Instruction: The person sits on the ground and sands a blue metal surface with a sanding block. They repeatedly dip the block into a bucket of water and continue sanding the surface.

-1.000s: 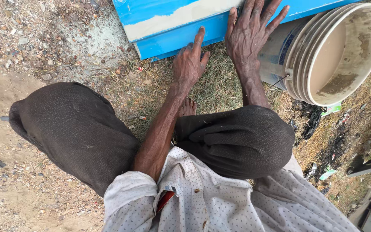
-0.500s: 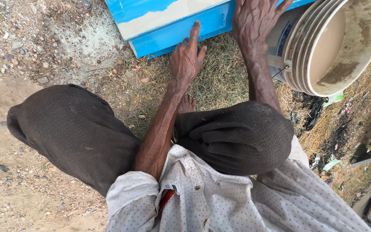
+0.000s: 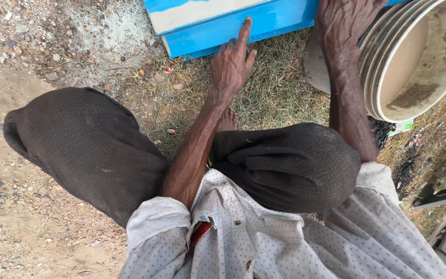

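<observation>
The blue painted panel is touched by the left hand, index finger stretched. The right hand lies on it, fingers cut off; its grip cannot be told.

This is an outdoor yard or worksite, not a room. The bare ground is dusty earth strewn with gravel and patches of dry grass. A blue painted panel and a dirty plastic bucket lie on it.
</observation>
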